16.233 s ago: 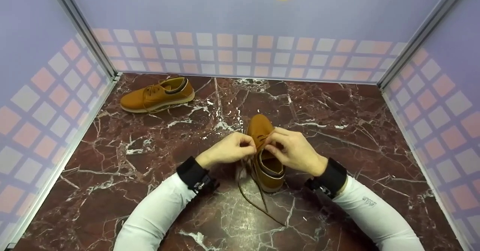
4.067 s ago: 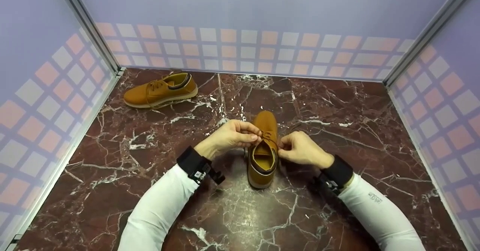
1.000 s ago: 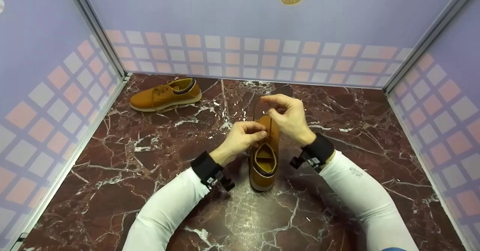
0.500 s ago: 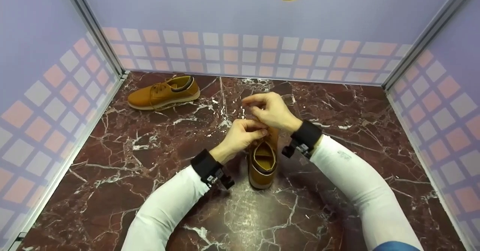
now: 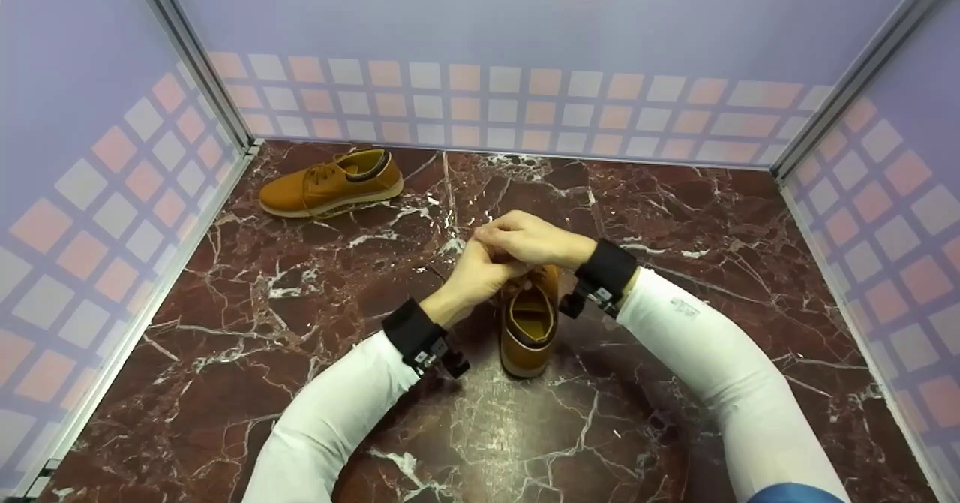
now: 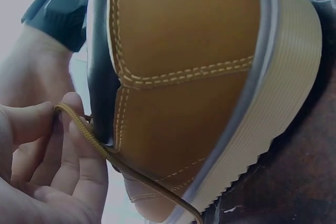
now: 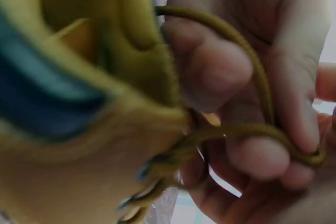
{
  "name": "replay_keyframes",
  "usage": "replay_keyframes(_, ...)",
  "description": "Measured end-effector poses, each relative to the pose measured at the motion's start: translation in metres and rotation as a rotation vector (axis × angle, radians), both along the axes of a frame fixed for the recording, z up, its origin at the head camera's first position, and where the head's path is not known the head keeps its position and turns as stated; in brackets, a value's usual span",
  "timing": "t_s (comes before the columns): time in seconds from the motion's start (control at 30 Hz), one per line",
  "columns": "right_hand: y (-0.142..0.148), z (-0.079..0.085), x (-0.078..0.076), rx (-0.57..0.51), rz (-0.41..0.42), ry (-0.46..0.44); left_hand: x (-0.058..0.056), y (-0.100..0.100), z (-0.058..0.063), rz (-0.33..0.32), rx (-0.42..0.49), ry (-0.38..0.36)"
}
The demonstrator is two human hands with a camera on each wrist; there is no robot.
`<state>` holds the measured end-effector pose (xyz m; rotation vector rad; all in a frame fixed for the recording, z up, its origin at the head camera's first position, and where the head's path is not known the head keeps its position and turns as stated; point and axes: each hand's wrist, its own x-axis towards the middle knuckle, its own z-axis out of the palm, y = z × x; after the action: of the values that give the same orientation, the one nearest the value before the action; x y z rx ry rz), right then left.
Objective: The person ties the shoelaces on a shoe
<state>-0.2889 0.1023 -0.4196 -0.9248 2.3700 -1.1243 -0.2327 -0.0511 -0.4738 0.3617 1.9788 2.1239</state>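
A tan lace-up shoe [image 5: 525, 353] stands on the floor, toe away from me; the hands cover its front. My left hand [image 5: 472, 278] is over the lacing and pinches a brown shoelace [image 6: 94, 142] between thumb and finger. My right hand [image 5: 525, 239] reaches across in front of it, fingers curled at the left hand's fingertips. In the right wrist view the shoelace [image 7: 257, 72] makes a loop from the shoe through the fingers of both hands, which overlap closely. Exactly where the right fingertips grip the lace is partly hidden.
A second tan shoe [image 5: 330, 186], its laces tied, lies at the back left, toe pointing left. The floor [image 5: 675, 300] is dark red marbled. Purple walls with a checked band [image 5: 480, 105] enclose it at the back and sides.
Earlier, both hands worked at the lacing with long lace ends trailing. Over the last second my right hand has moved left and down, from beyond the toe onto the left hand, which stays nearly still.
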Motion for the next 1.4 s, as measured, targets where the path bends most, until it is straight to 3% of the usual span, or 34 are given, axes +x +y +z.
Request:
replay_keyframes(0.2, 0.020, -0.002, 0.006, -0.057, -0.074, 0.164, -0.002, -0.001, -0.002, 0.009, -0.013, 0.010)
replay_keyframes(0.37, 0.037, -0.004, 0.012, -0.098, -0.189, 0.269, -0.003, -0.002, -0.002, 0.010, 0.001, 0.022)
replay_keyframes(0.5, 0.050, -0.010, 0.015, -0.101, -0.242, 0.248, -0.004, -0.002, -0.002, 0.010, 0.008, 0.033)
replay_keyframes(0.8, 0.069, -0.016, 0.017, -0.114, -0.208, 0.010, -0.003, -0.002, -0.001, 0.052, -0.071, 0.121)
replay_keyframes(0.93, 0.070, -0.019, 0.018, -0.114, -0.162, -0.003, -0.003, -0.002, -0.001, 0.066, -0.089, 0.151)
replay_keyframes(1.17, 0.072, -0.023, 0.017, -0.182, -0.154, -0.002, -0.006, -0.003, 0.000, 0.047, -0.122, 0.180)
replay_keyframes(1.3, 0.072, -0.023, 0.016, -0.214, -0.162, 0.023, -0.008, -0.009, 0.006, 0.051, -0.226, 0.254)
replay_keyframes(1.4, 0.072, -0.023, 0.016, -0.222, -0.184, 0.035, -0.010, -0.014, 0.012, 0.102, -0.371, 0.393)
